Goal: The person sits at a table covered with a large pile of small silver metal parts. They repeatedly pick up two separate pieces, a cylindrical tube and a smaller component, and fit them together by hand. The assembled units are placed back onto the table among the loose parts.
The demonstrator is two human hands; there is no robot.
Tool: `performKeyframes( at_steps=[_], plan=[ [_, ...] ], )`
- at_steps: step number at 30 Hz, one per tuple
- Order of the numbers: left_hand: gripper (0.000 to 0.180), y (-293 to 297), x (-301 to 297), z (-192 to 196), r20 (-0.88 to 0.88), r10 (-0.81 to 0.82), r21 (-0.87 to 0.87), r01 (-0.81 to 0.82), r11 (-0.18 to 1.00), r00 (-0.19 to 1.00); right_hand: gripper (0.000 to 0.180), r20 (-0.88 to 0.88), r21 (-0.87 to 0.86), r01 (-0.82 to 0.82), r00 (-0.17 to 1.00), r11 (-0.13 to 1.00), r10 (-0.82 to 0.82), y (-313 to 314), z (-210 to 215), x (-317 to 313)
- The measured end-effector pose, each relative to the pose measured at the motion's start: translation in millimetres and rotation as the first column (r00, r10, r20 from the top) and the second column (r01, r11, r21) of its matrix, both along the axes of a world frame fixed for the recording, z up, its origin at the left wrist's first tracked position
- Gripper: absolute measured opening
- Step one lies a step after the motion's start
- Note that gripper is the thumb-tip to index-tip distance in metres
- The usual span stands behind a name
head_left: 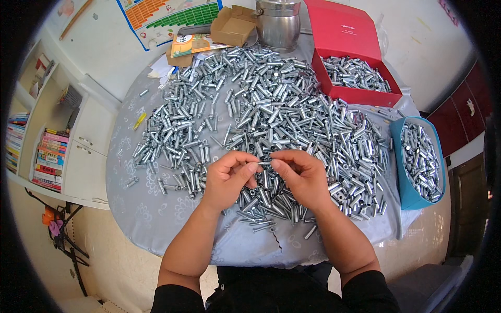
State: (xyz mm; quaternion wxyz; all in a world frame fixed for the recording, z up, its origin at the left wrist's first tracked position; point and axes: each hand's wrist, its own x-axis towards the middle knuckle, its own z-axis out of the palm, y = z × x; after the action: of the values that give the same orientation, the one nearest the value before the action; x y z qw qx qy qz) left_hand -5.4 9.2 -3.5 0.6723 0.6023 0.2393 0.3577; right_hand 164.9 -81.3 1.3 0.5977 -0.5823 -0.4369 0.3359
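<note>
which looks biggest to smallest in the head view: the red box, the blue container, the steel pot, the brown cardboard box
1. red box
2. blue container
3. steel pot
4. brown cardboard box
Fisheye bending near the rim makes these apparent sizes only.

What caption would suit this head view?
Both hands, left hand and right hand, pinch one small metal piece above a table strewn with them.

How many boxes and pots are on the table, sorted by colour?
Red box of metal pieces: 1
Blue tub of metal pieces: 1
Brown cardboard box: 1
Silver metal pot: 1
Total: 4
</note>
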Motion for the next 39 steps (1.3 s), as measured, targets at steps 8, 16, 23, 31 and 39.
performKeyframes(
  at_steps=[8,16,23,31,39],
  plan=[
    [0.013,-1,0,1,-0.011,-0.046,-0.035,0.045,0.998,0.999,0.012,-0.241,-0.062,-0.159,0.960,0.985,0.140,-2,11,-1],
    [0.016,20,-16,7,-0.262,0.649,0.693,-0.329,0.642,0.714,0.007,-0.350,-0.085,0.052,0.933,0.995,-0.079,2,12,6],
    [0.032,46,-46,14,-0.432,0.835,0.891,0.016,0.454,0.341,0.022,-0.462,0.174,0.393,0.842,0.903,-0.278,6,7,9],
    [0.031,45,-43,17,-0.563,0.749,0.813,0.070,0.578,0.348,0.033,-0.408,0.186,0.298,0.890,0.936,-0.202,3,7,8],
    [0.025,40,-37,9,-0.530,0.633,0.796,0.075,0.600,0.564,0.026,-0.423,0.109,0.288,0.880,0.951,-0.218,5,6,7]
  ],
)
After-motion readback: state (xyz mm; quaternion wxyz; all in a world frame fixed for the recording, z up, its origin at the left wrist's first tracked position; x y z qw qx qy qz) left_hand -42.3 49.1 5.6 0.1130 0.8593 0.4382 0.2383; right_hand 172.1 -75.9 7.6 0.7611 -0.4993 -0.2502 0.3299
